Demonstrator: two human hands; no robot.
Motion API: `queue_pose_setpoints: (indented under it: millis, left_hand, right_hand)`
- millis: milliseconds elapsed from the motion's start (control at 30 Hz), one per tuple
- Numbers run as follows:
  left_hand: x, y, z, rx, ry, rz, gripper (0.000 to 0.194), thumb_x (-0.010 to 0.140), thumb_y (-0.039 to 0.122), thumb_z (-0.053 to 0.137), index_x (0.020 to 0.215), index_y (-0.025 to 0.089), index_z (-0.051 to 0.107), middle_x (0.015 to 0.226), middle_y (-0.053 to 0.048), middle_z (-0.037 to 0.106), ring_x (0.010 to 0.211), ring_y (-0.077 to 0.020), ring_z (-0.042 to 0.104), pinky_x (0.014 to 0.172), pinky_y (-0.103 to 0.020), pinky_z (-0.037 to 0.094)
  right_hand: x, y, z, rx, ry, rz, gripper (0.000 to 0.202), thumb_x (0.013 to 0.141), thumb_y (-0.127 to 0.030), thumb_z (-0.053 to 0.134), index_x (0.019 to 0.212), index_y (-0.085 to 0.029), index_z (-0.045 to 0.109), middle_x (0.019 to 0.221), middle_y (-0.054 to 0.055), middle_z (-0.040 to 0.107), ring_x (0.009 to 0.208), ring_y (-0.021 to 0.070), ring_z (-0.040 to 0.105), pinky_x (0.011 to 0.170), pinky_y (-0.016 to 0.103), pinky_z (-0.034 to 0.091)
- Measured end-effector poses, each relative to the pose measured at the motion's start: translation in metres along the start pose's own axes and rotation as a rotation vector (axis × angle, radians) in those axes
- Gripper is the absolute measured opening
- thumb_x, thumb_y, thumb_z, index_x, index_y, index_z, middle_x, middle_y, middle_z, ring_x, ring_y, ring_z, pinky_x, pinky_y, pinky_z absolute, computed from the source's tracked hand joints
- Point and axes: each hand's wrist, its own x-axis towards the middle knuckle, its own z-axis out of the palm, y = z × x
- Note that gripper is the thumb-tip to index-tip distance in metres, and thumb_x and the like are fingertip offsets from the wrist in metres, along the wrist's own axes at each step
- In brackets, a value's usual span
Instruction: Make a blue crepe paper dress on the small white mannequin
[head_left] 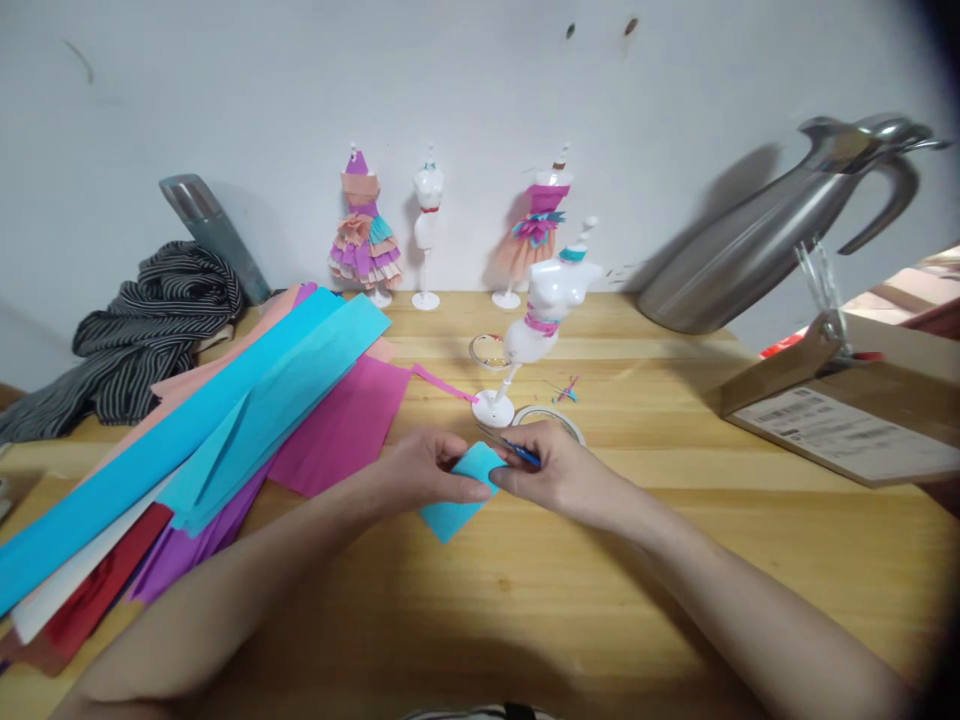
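Note:
A small piece of turquoise paper (450, 520) is held between my two hands near the middle of the view. My left hand (427, 470) pinches its left side between thumb and fingers. On the right side, my right hand (551, 475) presses the paper's edge with its thumb and also holds a slim tool with a blue part (525, 455), perhaps scissors or tweezers; its tip is unclear. Just behind my hands stands a white mannequin (559, 285) with a turquoise neck band and a pink waist band.
Colored paper sheets (247, 430) lie at left beside a striped cloth (157, 320). Several small mannequins, two in paper dresses (367, 245), stand by the wall. A metal jug (757, 230) and a cardboard box (855, 400) are at right. Tape rolls (574, 425) lie behind my hands.

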Motion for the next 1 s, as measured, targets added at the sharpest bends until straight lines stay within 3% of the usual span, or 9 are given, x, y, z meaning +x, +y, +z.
queue_pose_setpoints:
  millis: [100,233,400,500,767,1000]
  left_hand:
    - [0.000,-0.004,0.005,-0.053,0.066,0.006,0.030,0.054,0.040,0.082,0.057,0.015,0.066,0.048,0.003,0.050,0.046,-0.0076,0.040,0.045,-0.021,0.031]
    - [-0.001,-0.003,0.008,-0.146,0.225,0.057,0.033,0.054,0.043,0.080,0.061,0.014,0.066,0.054,0.002,0.053,0.050,-0.0089,0.045,0.049,-0.022,0.034]
    - [-0.001,-0.001,0.007,-0.188,0.407,0.142,0.033,0.054,0.041,0.080,0.060,0.013,0.064,0.053,0.002,0.052,0.050,-0.0083,0.044,0.050,-0.022,0.036]
    - [-0.002,0.000,0.006,-0.218,0.462,0.183,0.032,0.053,0.040,0.081,0.062,0.014,0.066,0.056,0.002,0.054,0.053,-0.0089,0.046,0.053,-0.022,0.039]
    - [-0.004,0.001,0.009,-0.176,0.422,0.185,0.031,0.054,0.041,0.080,0.057,0.014,0.065,0.052,0.002,0.052,0.051,-0.0087,0.045,0.050,-0.022,0.038]
    - [-0.003,-0.003,0.010,-0.132,0.324,0.147,0.033,0.056,0.044,0.079,0.060,0.013,0.066,0.057,-0.001,0.058,0.054,-0.0106,0.048,0.052,-0.023,0.038]
  right_hand:
    - [-0.001,0.001,-0.004,0.003,0.038,-0.032,0.032,0.074,-0.043,0.058,0.059,-0.020,0.041,0.057,-0.006,0.029,0.054,0.0092,0.027,0.050,0.025,0.022]
    - [-0.006,-0.002,-0.020,0.059,0.098,-0.120,0.043,0.082,-0.060,0.048,0.072,-0.018,0.050,0.063,-0.003,0.037,0.059,0.0119,0.033,0.055,0.027,0.027]
    - [-0.012,-0.003,-0.035,-0.057,0.035,-0.124,0.047,0.087,-0.063,0.044,0.074,-0.018,0.050,0.068,-0.001,0.042,0.064,0.0138,0.038,0.058,0.028,0.030]
    - [-0.012,0.000,-0.037,-0.108,-0.010,-0.093,0.050,0.088,-0.064,0.041,0.069,-0.018,0.047,0.065,-0.002,0.037,0.061,0.0130,0.035,0.057,0.027,0.028]
    - [-0.009,0.000,-0.030,-0.096,-0.059,-0.089,0.052,0.088,-0.065,0.039,0.062,-0.020,0.039,0.063,-0.002,0.032,0.060,0.0129,0.032,0.056,0.028,0.027]
    - [-0.009,-0.002,-0.026,-0.127,-0.044,-0.108,0.049,0.087,-0.061,0.043,0.066,-0.018,0.052,0.060,-0.001,0.039,0.062,0.0143,0.038,0.058,0.028,0.030]
